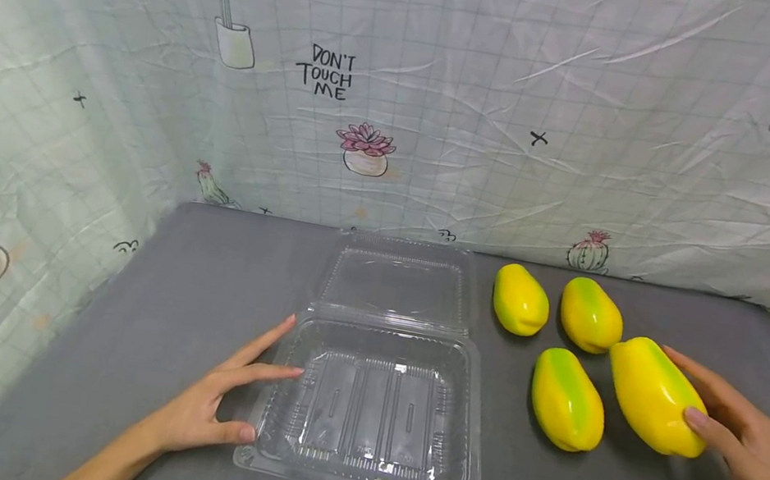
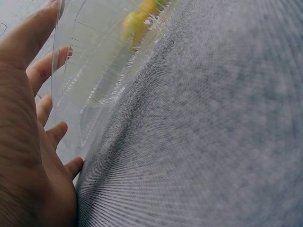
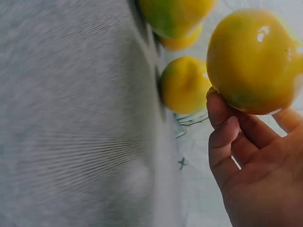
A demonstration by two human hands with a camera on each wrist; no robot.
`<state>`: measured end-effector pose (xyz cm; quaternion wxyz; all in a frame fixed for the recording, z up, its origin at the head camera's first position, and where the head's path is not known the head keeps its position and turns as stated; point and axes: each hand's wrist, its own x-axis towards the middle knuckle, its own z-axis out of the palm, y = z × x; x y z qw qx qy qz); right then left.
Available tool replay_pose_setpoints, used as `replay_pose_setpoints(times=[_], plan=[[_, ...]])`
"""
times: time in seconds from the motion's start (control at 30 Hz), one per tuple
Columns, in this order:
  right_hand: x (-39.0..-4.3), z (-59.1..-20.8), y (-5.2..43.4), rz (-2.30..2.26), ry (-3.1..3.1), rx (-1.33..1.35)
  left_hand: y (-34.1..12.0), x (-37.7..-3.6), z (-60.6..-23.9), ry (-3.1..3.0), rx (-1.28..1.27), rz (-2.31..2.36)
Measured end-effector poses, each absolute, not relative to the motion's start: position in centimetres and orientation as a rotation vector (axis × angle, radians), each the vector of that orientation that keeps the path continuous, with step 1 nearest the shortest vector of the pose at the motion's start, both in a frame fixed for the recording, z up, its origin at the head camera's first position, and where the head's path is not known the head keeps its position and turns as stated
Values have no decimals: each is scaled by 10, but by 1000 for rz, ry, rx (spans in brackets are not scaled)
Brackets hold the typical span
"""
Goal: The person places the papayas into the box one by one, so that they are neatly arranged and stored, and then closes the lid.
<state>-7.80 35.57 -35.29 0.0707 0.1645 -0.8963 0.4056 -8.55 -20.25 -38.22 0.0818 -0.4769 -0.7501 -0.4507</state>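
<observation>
1. Left hand [image 1: 211, 405]: the straight fingers rest flat against the left wall of the clear plastic box [image 1: 370, 412], and nothing is pinched. The box is light and stands open on the grey table [image 1: 199, 287]. A sideways push can probably slide it, because no finger hooks the rim.

2. Right hand [image 1: 744, 435]: the fingers curl around the end of the largest mango [image 1: 653, 394], with the thumb on its near side (confirmed by the right wrist view, [image 3: 253, 59]). The skin looks smooth and glossy. A hold this close to one end can let the fruit pivot or slip if it is lifted.

3. Second mango [image 1: 566, 398]: it lies just beside the gripped one, between that fruit and the box. Any swing of the held fruit can knock it and set it rolling.

4. Two rear mangoes [image 1: 520, 299] [image 1: 590, 314]: they lie near the back curtain [image 1: 448, 117], beside the box lid [image 1: 397, 279]. The hinged lid lies flat behind the tray, so a bump there can flip it forward.
</observation>
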Motion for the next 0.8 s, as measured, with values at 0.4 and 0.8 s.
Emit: replay_pose_setpoints(times=[0.4,0.8], plan=[[-79,-316,336,1354,-2554,649,-205,-89,-391,-2227,-1430,-1360],[-91,-299,296,1841,-2235,907,-206,-87,-389,-2265,-1402,-1374]])
